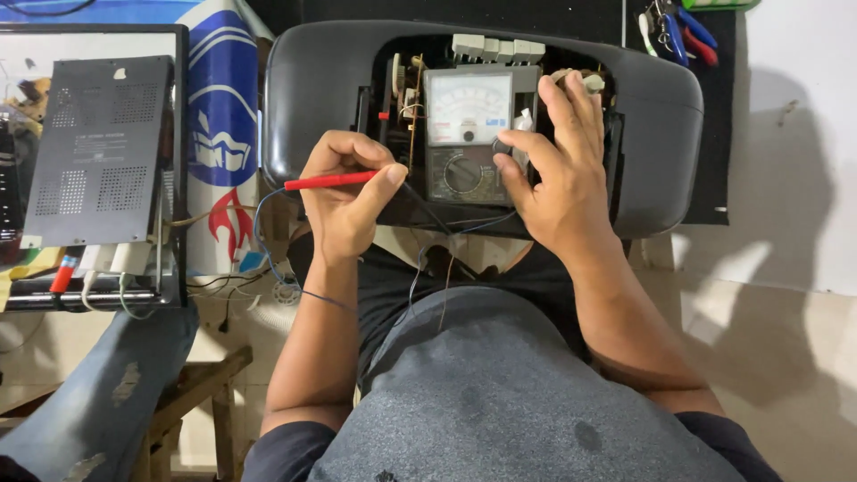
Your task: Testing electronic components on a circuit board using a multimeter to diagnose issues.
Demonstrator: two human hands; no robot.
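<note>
A dark plastic radio casing (308, 98) lies open in front of me, its inner parts and wires showing. An analogue multimeter (467, 134) with a white dial face and a round selector knob rests inside the opening. My left hand (344, 201) holds a red test probe (330, 181) level, tip pointing right, with a black lead trailing below. My right hand (553, 174) lies on the right side of the meter, thumb near the selector knob; whether it grips something is hidden.
A grey perforated metal cover (94, 147) lies on a device at the left. A blue and white banner (219, 116) stands beside the casing. Pliers with blue and red handles (683, 36) lie at the top right. A wooden stool (192, 393) is at lower left.
</note>
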